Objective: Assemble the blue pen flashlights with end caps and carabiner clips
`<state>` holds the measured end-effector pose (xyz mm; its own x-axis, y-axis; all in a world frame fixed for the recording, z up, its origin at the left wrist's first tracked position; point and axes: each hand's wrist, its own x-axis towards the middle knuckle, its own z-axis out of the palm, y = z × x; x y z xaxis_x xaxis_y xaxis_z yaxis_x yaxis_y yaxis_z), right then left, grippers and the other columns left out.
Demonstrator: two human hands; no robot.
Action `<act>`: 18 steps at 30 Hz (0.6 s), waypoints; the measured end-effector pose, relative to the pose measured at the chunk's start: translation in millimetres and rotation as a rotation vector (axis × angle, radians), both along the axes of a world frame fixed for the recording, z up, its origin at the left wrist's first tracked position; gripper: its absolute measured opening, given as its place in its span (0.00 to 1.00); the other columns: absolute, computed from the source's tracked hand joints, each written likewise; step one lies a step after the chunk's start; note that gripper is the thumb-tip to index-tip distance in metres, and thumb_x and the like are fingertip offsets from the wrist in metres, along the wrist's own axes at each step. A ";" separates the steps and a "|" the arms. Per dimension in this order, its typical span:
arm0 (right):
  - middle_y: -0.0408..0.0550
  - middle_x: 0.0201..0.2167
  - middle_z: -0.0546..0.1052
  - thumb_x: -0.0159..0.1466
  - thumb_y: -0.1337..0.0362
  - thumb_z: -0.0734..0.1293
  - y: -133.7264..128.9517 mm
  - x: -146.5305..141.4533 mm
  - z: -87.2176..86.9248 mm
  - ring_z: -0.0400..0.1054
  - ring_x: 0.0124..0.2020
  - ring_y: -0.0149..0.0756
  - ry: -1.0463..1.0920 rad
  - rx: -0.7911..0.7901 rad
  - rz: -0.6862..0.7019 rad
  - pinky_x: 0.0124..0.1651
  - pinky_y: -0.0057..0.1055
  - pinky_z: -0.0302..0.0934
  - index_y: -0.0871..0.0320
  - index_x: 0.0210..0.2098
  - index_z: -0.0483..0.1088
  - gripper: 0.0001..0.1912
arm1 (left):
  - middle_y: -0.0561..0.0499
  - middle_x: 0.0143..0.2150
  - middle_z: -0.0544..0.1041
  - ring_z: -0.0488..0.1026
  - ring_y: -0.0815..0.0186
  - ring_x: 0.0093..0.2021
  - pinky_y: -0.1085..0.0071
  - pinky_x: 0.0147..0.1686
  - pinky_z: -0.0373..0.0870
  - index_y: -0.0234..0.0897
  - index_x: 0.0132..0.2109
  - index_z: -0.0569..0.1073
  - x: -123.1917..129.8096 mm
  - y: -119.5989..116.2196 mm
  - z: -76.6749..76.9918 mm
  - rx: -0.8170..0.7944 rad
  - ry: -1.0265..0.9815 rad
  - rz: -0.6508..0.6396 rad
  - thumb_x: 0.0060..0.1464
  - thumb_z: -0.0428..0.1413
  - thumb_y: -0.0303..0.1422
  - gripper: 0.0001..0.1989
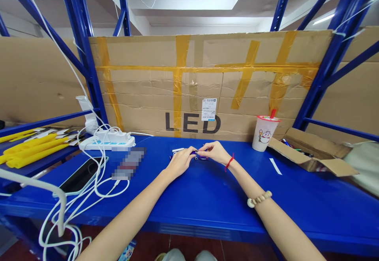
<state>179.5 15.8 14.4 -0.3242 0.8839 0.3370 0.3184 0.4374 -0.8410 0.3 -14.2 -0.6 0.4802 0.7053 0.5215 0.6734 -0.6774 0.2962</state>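
Near the back of the blue table, my left hand and my right hand meet at the fingertips. The fingers of both hands are closed on a small dark purple-blue item, too small to make out. Just under and beside them lie more small dark blue pieces. A silver, pen-like piece lies just behind my left hand. A red string is around my right wrist, with a beaded bracelet further up the forearm.
A white cup with a red straw stands at the back right, beside an open cardboard box holding pens. A paper strip lies before it. Left are a phone, white cables, a power strip and yellow tubes.
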 end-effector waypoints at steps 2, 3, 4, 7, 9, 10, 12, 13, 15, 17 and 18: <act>0.50 0.23 0.75 0.41 0.55 0.72 -1.1 -0.4 0.8 0.65 0.22 0.29 0.011 -0.039 0.001 0.25 0.25 0.61 0.66 0.26 0.75 0.19 | 0.51 0.41 0.72 0.70 0.66 0.41 0.72 0.39 0.63 0.40 0.45 0.63 -0.4 0.7 -0.8 0.006 -0.002 -0.007 0.59 0.41 0.34 0.10; 0.50 0.23 0.75 0.40 0.56 0.72 -1.6 -0.6 1.3 0.65 0.21 0.28 0.016 -0.059 0.000 0.25 0.25 0.61 0.66 0.26 0.75 0.19 | 0.51 0.41 0.72 0.70 0.66 0.41 0.72 0.39 0.64 0.40 0.45 0.63 -0.5 0.9 -1.0 0.007 -0.005 -0.010 0.59 0.41 0.34 0.10; 0.50 0.23 0.75 0.40 0.56 0.72 -2.1 -0.8 1.7 0.64 0.21 0.27 0.021 -0.077 -0.002 0.25 0.25 0.61 0.66 0.26 0.75 0.20 | 0.51 0.41 0.73 0.70 0.66 0.41 0.72 0.39 0.64 0.40 0.45 0.62 -0.6 1.0 -1.1 0.008 -0.008 -0.011 0.59 0.41 0.34 0.09; 0.49 0.22 0.75 0.39 0.56 0.73 -3.7 -1.7 2.7 0.63 0.19 0.25 0.034 -0.122 -0.010 0.23 0.24 0.59 0.66 0.26 0.74 0.20 | 0.51 0.41 0.73 0.70 0.66 0.41 0.71 0.39 0.64 0.39 0.44 0.62 -0.5 0.7 -0.3 0.009 -0.022 -0.012 0.59 0.42 0.34 0.09; 0.48 0.21 0.74 0.39 0.56 0.73 -5.1 -2.7 3.8 0.62 0.18 0.24 0.042 -0.148 -0.017 0.22 0.23 0.58 0.66 0.26 0.74 0.20 | 0.51 0.41 0.73 0.70 0.66 0.42 0.71 0.40 0.64 0.40 0.44 0.63 -0.5 0.3 0.3 0.008 -0.034 -0.010 0.59 0.42 0.33 0.09; 0.48 0.21 0.74 0.39 0.56 0.73 -5.9 -3.4 4.6 0.61 0.18 0.24 0.046 -0.159 -0.021 0.22 0.22 0.57 0.66 0.26 0.74 0.20 | 0.51 0.41 0.73 0.70 0.66 0.42 0.71 0.40 0.64 0.40 0.43 0.63 -0.4 0.3 0.5 0.008 -0.041 -0.008 0.59 0.42 0.34 0.08; 0.47 0.19 0.73 0.39 0.57 0.73 -7.6 -4.8 6.6 0.59 0.17 0.23 0.051 -0.181 -0.025 0.21 0.22 0.55 0.66 0.26 0.74 0.19 | 0.51 0.42 0.72 0.70 0.65 0.43 0.71 0.41 0.64 0.40 0.43 0.62 -0.3 0.5 0.3 0.010 -0.055 0.000 0.58 0.42 0.34 0.08; 0.46 0.19 0.72 0.39 0.57 0.73 -8.5 -5.5 7.7 0.58 0.17 0.22 0.051 -0.192 -0.025 0.20 0.22 0.54 0.66 0.25 0.74 0.19 | 0.51 0.43 0.72 0.69 0.65 0.43 0.71 0.41 0.64 0.40 0.43 0.62 -0.3 0.7 0.0 0.013 -0.063 0.005 0.58 0.43 0.34 0.08; 0.44 0.17 0.70 0.39 0.57 0.73 -9.9 -6.4 9.8 0.57 0.17 0.22 0.044 -0.213 -0.026 0.19 0.21 0.52 0.66 0.25 0.74 0.19 | 0.51 0.44 0.72 0.69 0.65 0.45 0.71 0.42 0.64 0.40 0.42 0.62 -0.3 1.3 -0.7 0.020 -0.073 0.010 0.58 0.43 0.33 0.07; 0.43 0.16 0.69 0.39 0.56 0.73 -10.8 -6.7 10.9 0.56 0.17 0.22 0.037 -0.237 -0.028 0.19 0.21 0.50 0.66 0.23 0.73 0.19 | 0.51 0.44 0.72 0.69 0.66 0.45 0.70 0.43 0.64 0.40 0.42 0.63 -0.4 1.9 -1.3 0.026 -0.074 0.008 0.58 0.44 0.33 0.07; 0.43 0.16 0.68 0.39 0.56 0.73 -11.0 -6.7 11.1 0.56 0.17 0.22 0.035 -0.250 -0.029 0.19 0.21 0.50 0.65 0.23 0.73 0.18 | 0.51 0.44 0.72 0.68 0.66 0.45 0.70 0.43 0.64 0.39 0.42 0.63 -0.5 2.1 -1.4 0.028 -0.071 0.007 0.58 0.44 0.33 0.07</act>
<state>172.8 4.7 25.5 -0.2899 0.9499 0.1169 0.2969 0.2054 -0.9326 -0.1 -12.1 -1.9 0.4359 0.6935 0.5737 0.6562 -0.6811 0.3248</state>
